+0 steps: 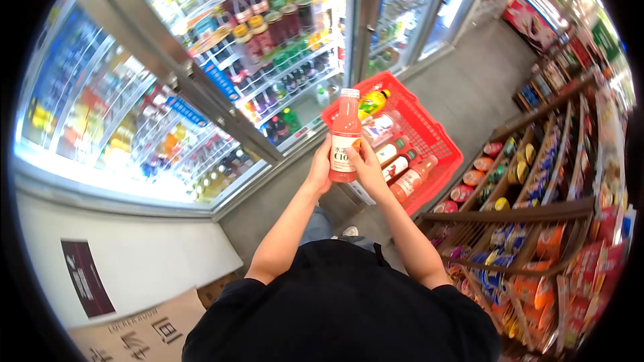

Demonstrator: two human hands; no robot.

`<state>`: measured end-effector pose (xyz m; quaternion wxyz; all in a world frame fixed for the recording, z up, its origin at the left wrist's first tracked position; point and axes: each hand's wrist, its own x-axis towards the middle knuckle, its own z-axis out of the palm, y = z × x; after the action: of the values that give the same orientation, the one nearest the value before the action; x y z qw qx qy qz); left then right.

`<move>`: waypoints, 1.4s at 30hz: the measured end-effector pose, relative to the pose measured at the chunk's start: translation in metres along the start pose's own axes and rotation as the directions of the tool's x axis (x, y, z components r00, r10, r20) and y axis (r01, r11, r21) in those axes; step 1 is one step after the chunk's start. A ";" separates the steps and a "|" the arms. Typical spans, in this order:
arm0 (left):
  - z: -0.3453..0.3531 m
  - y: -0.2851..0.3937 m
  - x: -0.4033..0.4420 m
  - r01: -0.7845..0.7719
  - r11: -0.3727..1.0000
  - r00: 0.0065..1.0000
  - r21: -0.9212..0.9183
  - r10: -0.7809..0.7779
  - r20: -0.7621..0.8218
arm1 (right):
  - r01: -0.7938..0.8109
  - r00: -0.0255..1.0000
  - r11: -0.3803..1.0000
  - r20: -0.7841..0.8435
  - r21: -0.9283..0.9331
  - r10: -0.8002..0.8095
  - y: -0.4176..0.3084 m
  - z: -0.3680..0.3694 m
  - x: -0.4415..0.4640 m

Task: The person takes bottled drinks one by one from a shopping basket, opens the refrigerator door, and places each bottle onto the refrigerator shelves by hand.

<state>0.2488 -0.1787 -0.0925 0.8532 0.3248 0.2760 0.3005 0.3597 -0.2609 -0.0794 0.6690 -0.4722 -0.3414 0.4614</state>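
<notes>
A pink drink bottle (pixel 345 124) with a pale cap and a cream label stands nearly upright between my two hands. My left hand (pixel 320 166) is wrapped round its left side. On the right side, my right hand (pixel 365 166) grips the lower part, with the thumb on the label. Just beyond the hands is a red shopping basket (pixel 439 151) with several bottles in it. Among them are a yellow bottle (pixel 373 103) and another pink bottle (pixel 412 179). The bottle in my hands hides part of the basket's left side.
Glass-door drink fridges (pixel 221 94) line the left and the back, their shelves full of bottles. A snack rack (pixel 510 209) with cup noodles and packets stands on the right. Grey floor (pixel 486 60) runs between them. A cardboard box (pixel 144 332) is at the lower left.
</notes>
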 end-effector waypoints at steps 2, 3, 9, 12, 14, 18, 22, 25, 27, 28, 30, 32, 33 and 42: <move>-0.008 0.010 -0.011 -0.073 0.997 0.996 -0.017 0.072 -0.044 | -0.029 0.998 0.997 0.048 -0.070 0.032 0.013 0.015 0.001; -0.011 0.015 -0.015 -0.096 0.995 0.992 -0.020 0.094 -0.089 | -0.011 0.998 0.999 0.066 -0.046 0.014 0.014 0.024 0.004; -0.043 0.063 -0.026 -0.268 0.963 0.944 -0.006 0.261 -0.204 | -0.061 0.966 0.998 0.254 0.023 0.054 0.003 0.075 0.038; -0.081 0.085 -0.022 -0.350 0.933 0.894 0.088 0.361 -0.267 | -0.041 0.951 0.998 0.309 0.042 0.026 0.008 0.111 0.060; -0.115 0.101 -0.017 -0.405 0.837 0.810 0.368 0.515 -0.280 | -0.053 0.940 0.995 0.340 0.081 0.022 0.019 0.135 0.075; -0.139 0.164 -0.040 -0.324 0.819 0.807 0.474 0.501 -0.312 | -0.069 0.909 0.986 0.416 0.148 0.001 0.028 0.184 0.101; -0.152 0.221 -0.056 -0.449 0.723 0.683 0.526 0.657 -0.320 | -0.135 0.902 0.971 0.430 0.198 0.038 0.036 0.227 0.123; -0.195 0.247 -0.042 -0.461 0.715 0.543 0.525 0.695 -0.471 | -0.142 0.892 0.975 0.449 0.170 0.052 0.037 0.249 0.140; -0.239 0.262 -0.024 -0.441 0.696 0.482 0.566 0.716 -0.505 | -0.131 0.895 0.975 0.444 0.178 0.039 0.037 0.262 0.148; -0.240 0.271 -0.022 -0.442 0.698 0.484 0.563 0.714 -0.506 | -0.125 0.899 0.973 0.437 0.192 0.030 0.038 0.268 0.152; -0.247 0.287 -0.016 -0.479 0.655 0.505 0.585 0.751 -0.427 | -0.137 0.904 0.970 0.426 0.199 0.041 0.039 0.279 0.160; -0.256 0.304 -0.003 -0.455 0.664 0.563 0.593 0.731 -0.386 | -0.144 0.911 0.967 0.411 0.212 0.046 0.042 0.289 0.164; -0.243 0.315 -0.007 -0.457 0.704 0.620 0.544 0.691 -0.373 | -0.156 0.908 0.964 0.416 0.214 0.054 0.044 0.293 0.167; -0.262 0.332 0.041 -0.441 0.760 0.713 0.476 0.620 -0.328 | -0.146 0.920 0.973 0.386 0.179 0.068 0.057 0.299 0.152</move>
<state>-0.0090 0.1536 -0.0321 0.5592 0.4608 0.4163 0.5492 0.1275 -0.0162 -0.0338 0.6094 -0.3216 -0.3880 0.6121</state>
